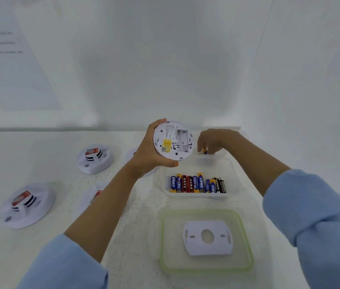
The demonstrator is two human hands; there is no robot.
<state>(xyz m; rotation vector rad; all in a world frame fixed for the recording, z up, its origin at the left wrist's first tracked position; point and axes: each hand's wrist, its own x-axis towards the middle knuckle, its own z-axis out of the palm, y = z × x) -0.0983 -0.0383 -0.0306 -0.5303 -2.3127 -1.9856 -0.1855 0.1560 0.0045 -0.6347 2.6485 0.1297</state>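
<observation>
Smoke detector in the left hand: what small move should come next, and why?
Probably lift the battery that the right hand seems to pinch over to the smoke detector: the left hand holds it back-up, and its battery bay looks empty.

Left grip (150, 150) raised, fingers curled; right grip (215, 140) reaches forward, fingertips pinching downward.

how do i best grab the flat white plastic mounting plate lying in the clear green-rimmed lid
Come straight down from above: the flat white plastic mounting plate lies flat inside the clear green-rimmed lid, whose raised rim likely blocks a sideways approach. Hook a fingertip into its central oval hole to tilt it up, then pinch the lifted edge.
</observation>
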